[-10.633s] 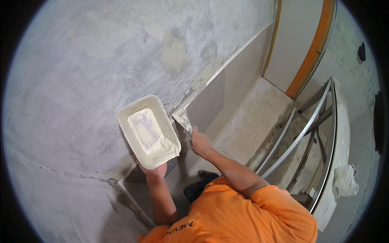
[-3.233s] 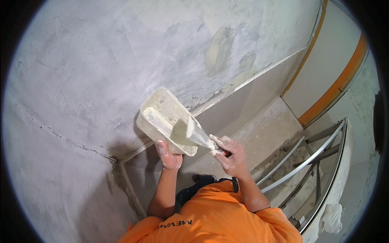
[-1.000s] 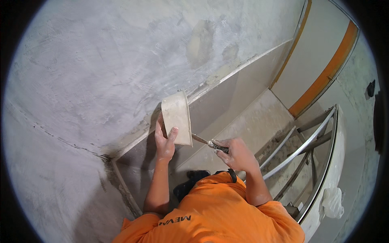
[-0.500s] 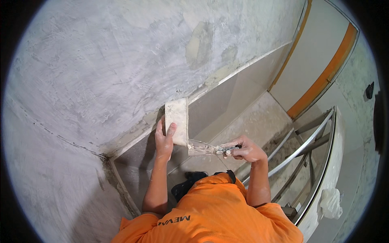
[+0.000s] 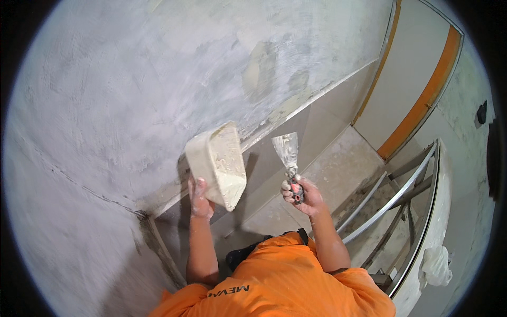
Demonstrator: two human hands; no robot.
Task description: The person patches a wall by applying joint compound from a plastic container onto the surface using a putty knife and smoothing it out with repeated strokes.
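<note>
My left hand [image 5: 201, 203], streaked with white, is closed on the side of a cream plastic tub [image 5: 206, 161]. The tub is tipped toward the right, with pale paste on its inside. My right hand [image 5: 306, 198] grips the red and black handle of a putty knife [image 5: 286, 150], whose wide, paste-smeared blade points upward, to the right of the tub and apart from it. Behind both hands are a mottled plastered wall [image 5: 121, 95] and, below it, a band of grey tiles [image 5: 330, 116].
A metal-railed frame with a pale board [image 5: 435, 206] stands at my right, a white crumpled bag [image 5: 435, 264] on it. A pale panel with orange edging [image 5: 401, 79] is at the upper right. The tiled floor [image 5: 330, 171] lies below; a small black object [image 5: 481, 112] is at the far right.
Since half a second ago, my right hand has lifted the knife away from the tub and turned its blade upward. My left hand has shifted left, tilting the tub so its inside shows.
</note>
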